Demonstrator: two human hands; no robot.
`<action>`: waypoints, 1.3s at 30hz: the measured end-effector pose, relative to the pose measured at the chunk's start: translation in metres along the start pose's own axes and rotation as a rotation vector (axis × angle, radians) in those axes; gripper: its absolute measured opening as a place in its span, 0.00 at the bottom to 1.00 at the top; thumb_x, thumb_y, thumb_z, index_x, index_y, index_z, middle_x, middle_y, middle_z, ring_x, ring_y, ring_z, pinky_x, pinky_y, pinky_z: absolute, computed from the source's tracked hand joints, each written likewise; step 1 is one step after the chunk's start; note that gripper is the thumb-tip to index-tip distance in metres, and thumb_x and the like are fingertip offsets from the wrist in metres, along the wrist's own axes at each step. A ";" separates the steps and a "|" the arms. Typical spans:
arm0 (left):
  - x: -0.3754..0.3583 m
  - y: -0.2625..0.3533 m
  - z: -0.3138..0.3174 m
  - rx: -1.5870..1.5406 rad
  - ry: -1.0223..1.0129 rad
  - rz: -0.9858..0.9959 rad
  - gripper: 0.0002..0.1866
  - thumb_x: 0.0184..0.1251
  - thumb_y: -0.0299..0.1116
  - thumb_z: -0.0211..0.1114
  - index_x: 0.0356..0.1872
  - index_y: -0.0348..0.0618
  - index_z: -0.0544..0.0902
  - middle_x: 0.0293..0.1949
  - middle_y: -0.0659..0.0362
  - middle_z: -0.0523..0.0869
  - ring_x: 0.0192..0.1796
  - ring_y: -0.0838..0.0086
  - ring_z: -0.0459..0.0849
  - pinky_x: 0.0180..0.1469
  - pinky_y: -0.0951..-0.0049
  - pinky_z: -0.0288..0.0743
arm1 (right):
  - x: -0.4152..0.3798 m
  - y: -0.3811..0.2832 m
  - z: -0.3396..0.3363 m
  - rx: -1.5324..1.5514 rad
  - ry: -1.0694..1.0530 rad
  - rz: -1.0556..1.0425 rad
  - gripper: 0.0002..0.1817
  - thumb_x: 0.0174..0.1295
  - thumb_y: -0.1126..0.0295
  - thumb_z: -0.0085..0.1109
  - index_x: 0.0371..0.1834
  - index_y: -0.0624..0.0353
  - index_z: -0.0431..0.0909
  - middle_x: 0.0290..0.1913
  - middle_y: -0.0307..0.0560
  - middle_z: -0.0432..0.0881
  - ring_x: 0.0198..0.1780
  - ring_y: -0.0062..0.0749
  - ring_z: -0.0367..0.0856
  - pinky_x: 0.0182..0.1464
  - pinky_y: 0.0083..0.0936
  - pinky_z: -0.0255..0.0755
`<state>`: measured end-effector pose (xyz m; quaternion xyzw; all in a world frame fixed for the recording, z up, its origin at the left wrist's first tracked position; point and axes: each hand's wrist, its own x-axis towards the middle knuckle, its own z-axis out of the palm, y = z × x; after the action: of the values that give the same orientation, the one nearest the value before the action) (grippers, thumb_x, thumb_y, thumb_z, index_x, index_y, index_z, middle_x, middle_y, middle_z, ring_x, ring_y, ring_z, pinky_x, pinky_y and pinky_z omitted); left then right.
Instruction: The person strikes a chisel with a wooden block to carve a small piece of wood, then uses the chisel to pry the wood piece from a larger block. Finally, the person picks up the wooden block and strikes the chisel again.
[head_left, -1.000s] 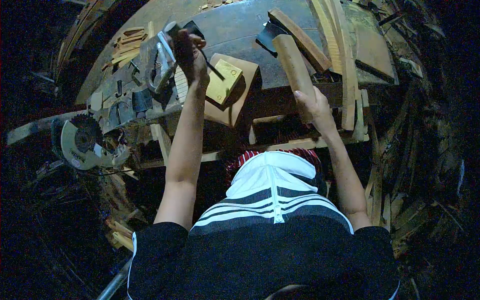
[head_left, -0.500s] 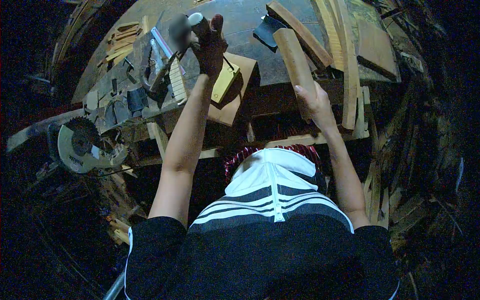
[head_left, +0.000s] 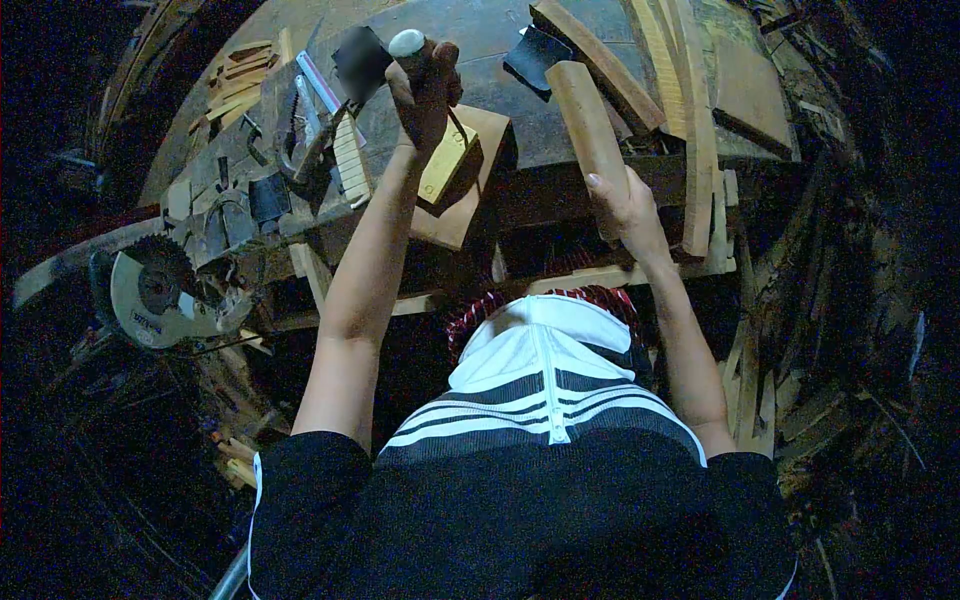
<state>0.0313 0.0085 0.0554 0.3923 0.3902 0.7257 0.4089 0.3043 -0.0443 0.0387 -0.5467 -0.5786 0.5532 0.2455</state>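
My left hand [head_left: 428,98], in shadow over the bench, is closed around an object whose white rounded end [head_left: 407,43] pokes out past the fingers; its kind is hidden. Beside it is a blurred dark square thing [head_left: 360,64]. Below the hand a yellow block [head_left: 446,172] lies on a wooden board [head_left: 458,222]. My right hand [head_left: 630,210] grips the lower end of a long wooden piece [head_left: 588,118], thumb on top, its far end pointing away over the bench. Near that end lies a dark sheet [head_left: 538,60].
Wooden strips [head_left: 700,130] and a thick plank [head_left: 752,98] lie on the right of the bench [head_left: 480,50]. To the left are a folding rule [head_left: 352,162], a hand saw [head_left: 306,110] and wood scraps [head_left: 240,85]. A circular saw [head_left: 155,295] sits at the left edge.
My left hand has turned slightly and shifted a little to the right, carrying the white-ended object down and right. The wooden piece in my right hand has barely moved.
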 end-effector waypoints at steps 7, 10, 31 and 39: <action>0.004 -0.012 -0.014 0.062 0.068 0.106 0.12 0.60 0.35 0.70 0.31 0.43 0.74 0.19 0.65 0.73 0.14 0.80 0.73 0.14 0.79 0.67 | 0.001 0.001 -0.002 -0.059 -0.018 0.023 0.32 0.58 0.44 0.58 0.49 0.65 0.74 0.37 0.49 0.81 0.38 0.32 0.78 0.45 0.29 0.71; 0.002 -0.012 -0.016 -0.088 0.100 0.047 0.12 0.60 0.35 0.70 0.32 0.43 0.74 0.20 0.65 0.74 0.15 0.80 0.74 0.14 0.79 0.67 | 0.002 0.000 -0.001 -0.042 -0.010 0.000 0.31 0.58 0.44 0.58 0.49 0.65 0.74 0.37 0.49 0.80 0.38 0.31 0.77 0.45 0.28 0.71; -0.009 -0.018 -0.007 0.226 0.194 0.145 0.10 0.60 0.33 0.70 0.35 0.46 0.76 0.24 0.64 0.80 0.16 0.81 0.73 0.16 0.80 0.64 | 0.005 -0.002 -0.002 -0.037 -0.037 0.041 0.30 0.57 0.46 0.60 0.48 0.64 0.75 0.37 0.51 0.81 0.38 0.34 0.79 0.45 0.30 0.71; -0.007 -0.025 -0.025 -0.404 0.080 -0.047 0.09 0.60 0.31 0.68 0.35 0.42 0.76 0.26 0.63 0.80 0.17 0.80 0.75 0.17 0.77 0.67 | 0.000 -0.007 0.002 -0.020 -0.071 0.054 0.30 0.60 0.46 0.56 0.48 0.66 0.73 0.35 0.45 0.77 0.37 0.29 0.74 0.43 0.26 0.69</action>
<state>0.0185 0.0051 0.0212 0.2637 0.2616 0.7945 0.4804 0.3002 -0.0437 0.0447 -0.5449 -0.5774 0.5728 0.2042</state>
